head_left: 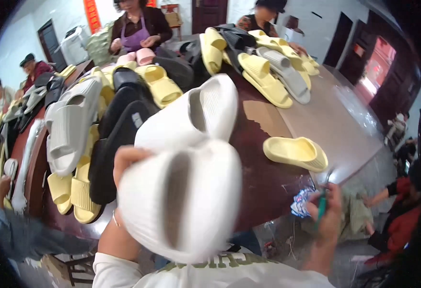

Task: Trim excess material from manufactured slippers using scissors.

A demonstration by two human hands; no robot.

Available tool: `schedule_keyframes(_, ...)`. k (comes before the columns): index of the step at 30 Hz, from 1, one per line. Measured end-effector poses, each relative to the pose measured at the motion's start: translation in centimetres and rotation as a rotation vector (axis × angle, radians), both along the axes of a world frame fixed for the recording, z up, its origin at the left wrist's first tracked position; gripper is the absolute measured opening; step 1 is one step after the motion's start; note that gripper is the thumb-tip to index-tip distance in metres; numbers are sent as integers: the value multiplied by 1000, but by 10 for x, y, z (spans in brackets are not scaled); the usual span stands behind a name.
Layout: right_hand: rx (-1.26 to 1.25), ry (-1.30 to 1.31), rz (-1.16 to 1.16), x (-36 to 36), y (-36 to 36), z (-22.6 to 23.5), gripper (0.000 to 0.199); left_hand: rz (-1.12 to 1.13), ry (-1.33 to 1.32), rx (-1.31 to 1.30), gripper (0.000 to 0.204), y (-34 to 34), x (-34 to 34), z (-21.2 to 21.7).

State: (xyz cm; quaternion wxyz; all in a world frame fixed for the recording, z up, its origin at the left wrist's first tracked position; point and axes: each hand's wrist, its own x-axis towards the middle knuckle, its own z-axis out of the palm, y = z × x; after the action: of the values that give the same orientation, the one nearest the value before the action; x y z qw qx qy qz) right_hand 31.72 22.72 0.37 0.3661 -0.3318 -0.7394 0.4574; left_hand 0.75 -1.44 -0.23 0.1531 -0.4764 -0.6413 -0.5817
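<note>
Slippers [186, 177] white, paired, long axis running away | left hand [126, 161] clamped | right hand [328, 209] grips green tool [321, 207]

Bright daylight, fisheye-bent edges, blurred foreground

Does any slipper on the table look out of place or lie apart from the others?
Yes. One yellow slipper lies alone near the table edge, apart from the mixed piles. The left hand holds up a white slipper pair; the right hand grips a small green-handled tool.
</note>
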Motion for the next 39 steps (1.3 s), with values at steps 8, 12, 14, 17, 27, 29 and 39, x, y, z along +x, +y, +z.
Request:
schedule_keyframes(8, -210, 203, 282, -84, -27, -13, 49, -232, 671, -219, 22, 40, 16, 18)
schedule_keyframes(12, -118, 226, 229, -97, -25, -28, 50, -209, 676, -240, 23, 43, 11, 14)
schedule_keyframes(14, -39, 130, 236, -93, -22, -30, 51, -213, 655, -233, 22, 44, 9, 13)
schedule_keyframes(17, 118, -56, 244, -89, -18, -29, 53, -271, 588, -211, 20, 47, 6, 14)
schedule_keyframes(27, 255, -169, 219, -85, -15, -20, 63, -289, 574, -241, 18, 50, 6, 5)
schedule_keyframes(29, 242, -153, 237, -85, -15, -21, 63, -281, 584, -246, 19, 49, 6, 5)
schedule_keyframes(39, 160, -161, 280, -78, -23, -21, 64, -54, 510, -218, 31, 41, 5, 4)
